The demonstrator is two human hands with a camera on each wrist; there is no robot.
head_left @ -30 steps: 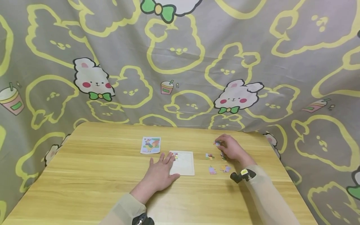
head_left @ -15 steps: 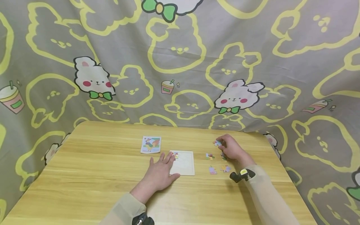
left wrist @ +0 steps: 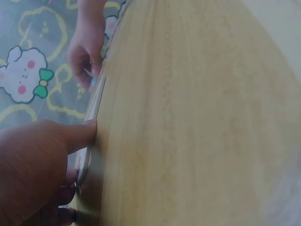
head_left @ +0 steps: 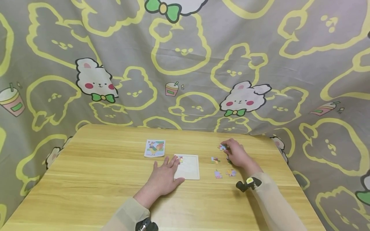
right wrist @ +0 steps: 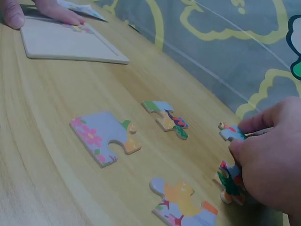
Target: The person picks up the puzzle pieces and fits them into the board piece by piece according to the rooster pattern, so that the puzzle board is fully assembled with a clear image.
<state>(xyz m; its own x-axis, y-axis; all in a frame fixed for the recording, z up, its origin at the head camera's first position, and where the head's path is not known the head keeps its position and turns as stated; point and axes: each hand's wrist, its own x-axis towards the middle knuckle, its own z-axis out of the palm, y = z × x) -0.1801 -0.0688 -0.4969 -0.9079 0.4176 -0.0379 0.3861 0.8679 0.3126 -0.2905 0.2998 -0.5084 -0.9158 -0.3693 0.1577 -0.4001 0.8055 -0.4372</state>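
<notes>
My left hand (head_left: 164,179) rests with straight, spread fingers on the left edge of a white puzzle tray (head_left: 189,170). One jigsaw piece (head_left: 181,159) sits in the tray's upper left corner, beside the fingertips. At the right, my right hand (head_left: 237,154) pinches a blue and red jigsaw piece (right wrist: 229,133) between thumb and fingers; part of it is hidden. Just under that hand lies a dark green piece (right wrist: 230,182), partly covered. Nearby on the table are a lilac flowered piece (right wrist: 106,136), an orange and lilac piece (right wrist: 183,202) and a green and blue piece (right wrist: 164,120).
A square picture card (head_left: 154,148) showing a rooster lies behind and left of the tray. The wooden table (head_left: 95,173) ends at the back against a grey patterned curtain (head_left: 185,64). Black wrist cameras sit on both forearms.
The piece in my right hand's fingers has tilted slightly, and that hand has shifted only a little. My left hand stays in place on the tray.
</notes>
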